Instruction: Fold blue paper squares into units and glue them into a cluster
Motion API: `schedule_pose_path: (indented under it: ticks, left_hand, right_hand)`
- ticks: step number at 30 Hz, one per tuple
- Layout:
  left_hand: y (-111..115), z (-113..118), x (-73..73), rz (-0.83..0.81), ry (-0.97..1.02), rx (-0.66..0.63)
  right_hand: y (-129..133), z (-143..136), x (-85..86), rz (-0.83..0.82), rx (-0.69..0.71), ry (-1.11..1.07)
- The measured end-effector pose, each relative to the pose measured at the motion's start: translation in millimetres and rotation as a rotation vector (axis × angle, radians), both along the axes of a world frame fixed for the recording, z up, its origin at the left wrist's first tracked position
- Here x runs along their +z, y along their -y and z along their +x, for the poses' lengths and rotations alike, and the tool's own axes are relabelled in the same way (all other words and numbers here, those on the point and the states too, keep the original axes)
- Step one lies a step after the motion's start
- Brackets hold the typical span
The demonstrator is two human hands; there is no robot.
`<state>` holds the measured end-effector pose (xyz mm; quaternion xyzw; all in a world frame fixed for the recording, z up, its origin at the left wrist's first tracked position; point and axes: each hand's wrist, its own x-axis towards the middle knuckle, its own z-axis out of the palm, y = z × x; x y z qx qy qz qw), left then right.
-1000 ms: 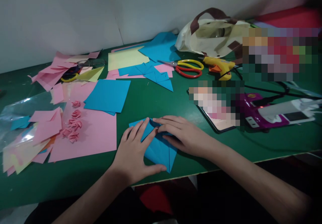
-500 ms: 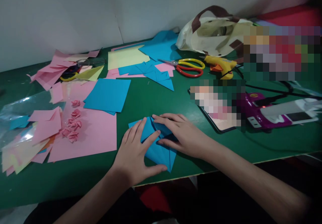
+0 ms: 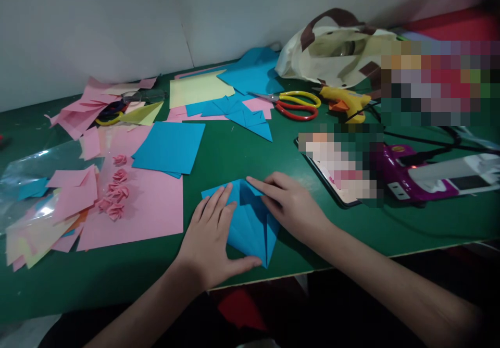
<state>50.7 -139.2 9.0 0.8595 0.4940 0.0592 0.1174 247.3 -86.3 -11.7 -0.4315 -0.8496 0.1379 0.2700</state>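
Note:
A partly folded sheet of blue paper (image 3: 250, 228) lies at the table's front edge, with creases running to a point at its near end. My left hand (image 3: 209, 238) presses down on its left side, fingers stretched out and the thumb reaching toward the near point. At the paper's upper right edge is my right hand (image 3: 295, 204). Its index finger lies along the top fold while the other fingers are curled in. The paper's right edge is partly hidden under that hand.
Left of my hands, small pink paper roses (image 3: 117, 194) and a blue paper stack (image 3: 170, 147) rest on pink paper (image 3: 156, 207). Scissors (image 3: 297, 103), a yellow glue gun (image 3: 347, 103), a phone (image 3: 328, 173), a purple power strip (image 3: 402, 173) and a cloth bag (image 3: 297, 59) lie beyond and right.
My right hand has drawn back to the right, off the middle of the blue paper, and its fingers have curled, uncovering the creases. The left hand stays in place, its fingers closer together.

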Motion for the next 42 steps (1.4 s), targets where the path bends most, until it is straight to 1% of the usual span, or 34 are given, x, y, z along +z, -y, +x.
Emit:
schedule_pose_path:
  ticks: [4,9,19,24,31,36,39,42]
  left_hand:
    - [-1,-1,-1.2,0.007,0.012,-0.002]
    - [-2,-1,-1.2,0.002,0.022,0.002]
    - [-2,0,0.5,0.026,-0.014,-0.053]
    - [-2,0,2.2,0.008,-0.019,-0.053]
    - [-1,-1,3.3,0.017,-0.019,-0.079]
    - [-1,-1,4.1,0.02,-0.037,-0.089]
    - [-2,0,4.0,0.017,-0.04,-0.09]
    - [-2,0,3.3,0.03,-0.04,-0.089]
  right_hand:
    - [0,0,-0.3,0.102,0.117,0.086]
    - [-3,0,1.7,0.124,0.245,0.087]
    - [-3,1,2.4,0.164,0.302,0.146]
    - [-2,0,3.3,0.114,0.305,0.136]
    - [1,2,11.9,-0.069,0.282,0.055]
    - [-2,8,17.9,-0.163,0.319,0.033]
    - [-5,8,16.6,-0.186,0.317,0.044]
    - [-5,7,14.3,-0.172,0.296,0.077]
